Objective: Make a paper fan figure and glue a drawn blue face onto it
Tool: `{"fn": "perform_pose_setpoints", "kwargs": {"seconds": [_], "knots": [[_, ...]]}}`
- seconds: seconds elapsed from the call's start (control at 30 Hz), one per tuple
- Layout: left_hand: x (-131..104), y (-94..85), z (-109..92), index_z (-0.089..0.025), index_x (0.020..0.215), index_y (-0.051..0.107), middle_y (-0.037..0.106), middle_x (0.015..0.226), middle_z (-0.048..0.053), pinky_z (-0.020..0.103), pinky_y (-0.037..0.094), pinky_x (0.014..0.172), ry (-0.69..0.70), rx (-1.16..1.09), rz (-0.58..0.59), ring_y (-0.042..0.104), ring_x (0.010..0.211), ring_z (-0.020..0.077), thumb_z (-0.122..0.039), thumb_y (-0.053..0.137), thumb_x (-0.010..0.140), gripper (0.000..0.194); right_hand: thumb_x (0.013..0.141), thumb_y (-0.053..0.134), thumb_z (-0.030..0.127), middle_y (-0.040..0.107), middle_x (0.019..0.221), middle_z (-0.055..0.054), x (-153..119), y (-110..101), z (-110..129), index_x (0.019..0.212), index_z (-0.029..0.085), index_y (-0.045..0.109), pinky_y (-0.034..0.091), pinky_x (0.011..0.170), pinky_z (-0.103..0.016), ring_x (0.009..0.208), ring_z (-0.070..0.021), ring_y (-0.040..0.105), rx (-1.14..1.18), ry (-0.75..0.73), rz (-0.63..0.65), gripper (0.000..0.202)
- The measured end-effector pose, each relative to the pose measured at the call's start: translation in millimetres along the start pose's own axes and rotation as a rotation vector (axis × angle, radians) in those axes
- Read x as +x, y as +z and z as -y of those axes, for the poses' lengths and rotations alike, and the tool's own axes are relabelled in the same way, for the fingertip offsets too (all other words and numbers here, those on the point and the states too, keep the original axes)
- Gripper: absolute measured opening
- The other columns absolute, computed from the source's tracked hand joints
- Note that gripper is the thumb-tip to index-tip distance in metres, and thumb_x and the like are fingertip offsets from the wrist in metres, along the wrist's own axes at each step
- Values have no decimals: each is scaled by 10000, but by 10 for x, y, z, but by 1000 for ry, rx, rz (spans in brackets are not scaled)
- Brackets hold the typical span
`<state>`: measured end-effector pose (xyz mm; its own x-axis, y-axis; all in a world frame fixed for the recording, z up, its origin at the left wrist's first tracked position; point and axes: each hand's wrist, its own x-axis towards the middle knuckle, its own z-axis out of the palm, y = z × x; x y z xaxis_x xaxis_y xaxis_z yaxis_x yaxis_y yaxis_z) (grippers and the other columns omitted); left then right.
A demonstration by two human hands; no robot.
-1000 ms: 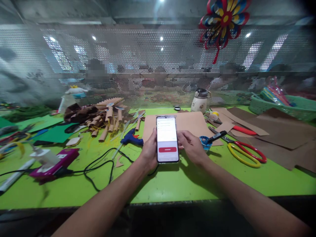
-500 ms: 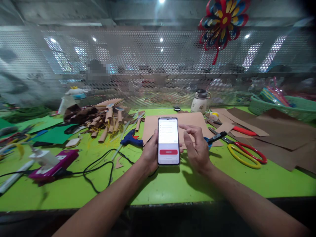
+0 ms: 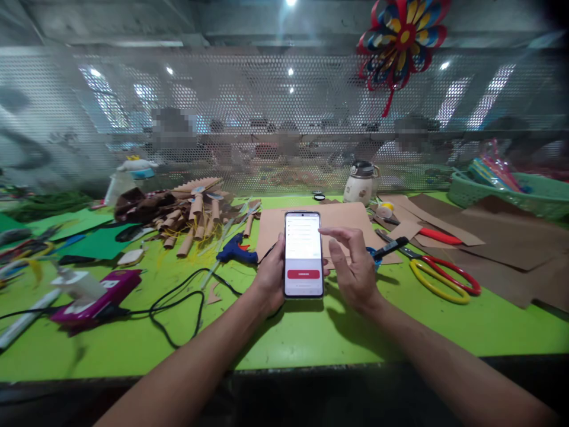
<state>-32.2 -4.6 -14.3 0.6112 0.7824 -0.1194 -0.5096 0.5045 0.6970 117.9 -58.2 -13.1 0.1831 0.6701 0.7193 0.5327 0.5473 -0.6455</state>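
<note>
My left hand (image 3: 269, 274) is wrapped round a smartphone (image 3: 303, 254), held upright above the table with its lit screen toward me. The screen is white and grey with a red button low down; its text is too small to read. My right hand (image 3: 351, 270) holds nothing, its index finger stretched out to the phone's right edge, thumb apart. Whether the fingertip touches the glass I cannot tell. Behind the phone lies a brown paper sheet (image 3: 271, 222). A blue glue gun (image 3: 237, 249) rests left of my left hand, and a black marker (image 3: 391, 248) is just beyond my right hand.
Scissors (image 3: 444, 281) with red and yellow handles lie right on the green table (image 3: 284, 350). At left are a purple power strip (image 3: 95, 305) with a black cable and rolled paper tubes (image 3: 189, 237). A bottle (image 3: 359, 184) and green basket (image 3: 489, 198) stand behind.
My right index finger has moved slightly left and down, closer to the phone's screen. The phone and my left hand stay in place.
</note>
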Motion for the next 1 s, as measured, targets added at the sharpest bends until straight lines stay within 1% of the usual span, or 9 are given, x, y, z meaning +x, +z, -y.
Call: {"fn": "perform_pose_setpoints", "kwargs": {"seconds": [0.17,0.27,0.33,0.47,0.63,0.77,1.0], "knots": [[1,1,-2,-160,1237,594,736,949,131,387,581,682,17,0,-7,721,751,263,-496,422,942,479,948,464,302,565,1174,-92,-2,5,-7,1165,242,538,473,912,-458,1109,-258,538,-49,5,-24,237],[-5,13,-7,-166,1213,610,742,911,121,369,583,647,22,0,-8,721,715,254,-497,414,944,469,942,474,299,565,1169,-90,4,15,-6,1169,232,540,476,891,-441,1092,-253,537,-71,-10,-35,246],[-10,21,-7,-167,1210,613,742,914,118,360,583,644,25,-6,-5,721,715,249,-495,411,947,467,943,473,285,564,1174,-92,8,19,-6,1178,226,531,468,905,-432,1100,-247,536,-65,-26,-38,250],[-16,29,3,-156,1243,592,741,920,123,364,584,655,31,-3,-7,721,719,250,-487,420,946,476,941,476,261,565,1182,-93,8,21,-24,1191,225,512,453,935,-442,1127,-244,530,-65,-47,-31,256],[-20,50,11,-149,1270,571,741,908,124,357,585,627,64,12,-25,719,694,248,-475,426,948,482,924,497,221,566,1182,-90,-2,28,-57,1198,217,497,471,922,-439,1112,-233,545,-78,-66,-32,275],[-27,54,2,-146,1276,565,742,894,126,362,584,613,60,29,-38,719,691,254,-476,427,947,486,910,507,197,563,1178,-92,-1,25,-57,1209,212,494,470,928,-440,1121,-235,537,-87,-74,-33,300],[-36,64,-9,-136,1227,604,744,880,120,354,584,614,51,51,-92,717,669,243,-466,418,952,467,895,526,201,535,1216,-92,-11,15,-70,1231,223,493,485,913,-460,1125,-251,516,-116,-45,-10,338]]}}
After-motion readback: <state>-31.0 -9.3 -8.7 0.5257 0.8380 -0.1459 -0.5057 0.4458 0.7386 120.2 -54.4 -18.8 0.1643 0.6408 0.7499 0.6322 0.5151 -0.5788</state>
